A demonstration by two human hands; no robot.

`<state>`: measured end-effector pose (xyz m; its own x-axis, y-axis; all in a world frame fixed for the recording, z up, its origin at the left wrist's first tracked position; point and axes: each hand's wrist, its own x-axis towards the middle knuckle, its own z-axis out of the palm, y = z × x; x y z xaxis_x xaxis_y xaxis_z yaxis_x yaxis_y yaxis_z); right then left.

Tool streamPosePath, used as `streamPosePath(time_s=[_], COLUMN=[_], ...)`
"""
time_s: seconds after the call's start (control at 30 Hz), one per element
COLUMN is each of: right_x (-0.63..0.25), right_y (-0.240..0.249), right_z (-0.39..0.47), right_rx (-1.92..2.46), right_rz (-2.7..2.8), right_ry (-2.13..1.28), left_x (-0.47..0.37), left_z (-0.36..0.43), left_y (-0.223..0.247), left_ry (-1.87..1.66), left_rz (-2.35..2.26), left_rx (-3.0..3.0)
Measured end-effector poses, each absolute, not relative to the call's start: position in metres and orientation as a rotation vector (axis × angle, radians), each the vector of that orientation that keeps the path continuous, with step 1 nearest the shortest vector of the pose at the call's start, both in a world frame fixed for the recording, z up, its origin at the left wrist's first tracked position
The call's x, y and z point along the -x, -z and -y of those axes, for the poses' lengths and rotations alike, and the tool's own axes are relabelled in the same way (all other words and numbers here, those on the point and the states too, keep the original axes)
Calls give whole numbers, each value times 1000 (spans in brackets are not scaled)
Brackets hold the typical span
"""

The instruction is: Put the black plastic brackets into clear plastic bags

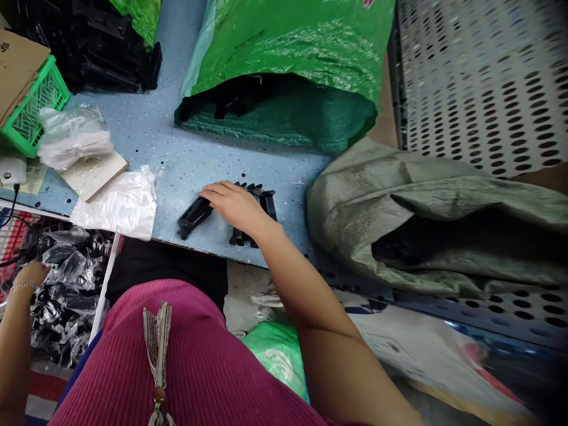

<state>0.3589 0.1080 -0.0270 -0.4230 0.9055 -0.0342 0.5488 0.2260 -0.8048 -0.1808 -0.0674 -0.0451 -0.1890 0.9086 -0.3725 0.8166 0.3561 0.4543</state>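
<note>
My right hand (233, 204) is over the blue speckled table, with its fingers closed around the upper end of a long black plastic part (194, 216). The thumb is hidden beneath the hand. Several similar black plastic parts (267, 204) lie side by side on the table, partly covered by that hand and wrist. At the far left, my left hand (33, 274), with a beaded bracelet at its wrist, looks curled above a bin full of black parts in clear bags (66, 296). Its fingertips are hidden, and I cannot make out what they hold.
Clear plastic bags (122, 201) lie at the table's front edge beside a small board (93, 177). Behind stand a green basket (44, 100) and a black heap (102, 53). A green sack (293, 47) and a grey-green sack (355, 189) gape towards me.
</note>
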Motion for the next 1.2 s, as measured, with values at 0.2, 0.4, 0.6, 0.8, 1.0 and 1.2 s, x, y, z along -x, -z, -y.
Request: streamPosePath(time_s=[0.2,0.4,0.6,0.8,1.0,1.2], right_x=[-340,-303,-232,-220,-259,-248], right_y=[36,41,44,60,43,43], right_z=[-89,-70,-80,-92,-68,-28], right_rx=[1420,1173,765,878,882,552], right_rz=[1699,1049,681,571,623,395], right_ry=[-1252,-1770,-2258,-2160,-2074,-2584], left_x=[-7,-46,-11,7,13,10], left_z=[-23,-71,-69,-58,-42,-53], left_y=[26,35,36,23,18,24], left_ry=[-733,-975,-1100,-1261,-940,-826], left_rz=[-1883,-1735,-1583,-1536,-1736,-1641], left_rx=[-1984,-1675,-1128,-1068,-1891,-1951])
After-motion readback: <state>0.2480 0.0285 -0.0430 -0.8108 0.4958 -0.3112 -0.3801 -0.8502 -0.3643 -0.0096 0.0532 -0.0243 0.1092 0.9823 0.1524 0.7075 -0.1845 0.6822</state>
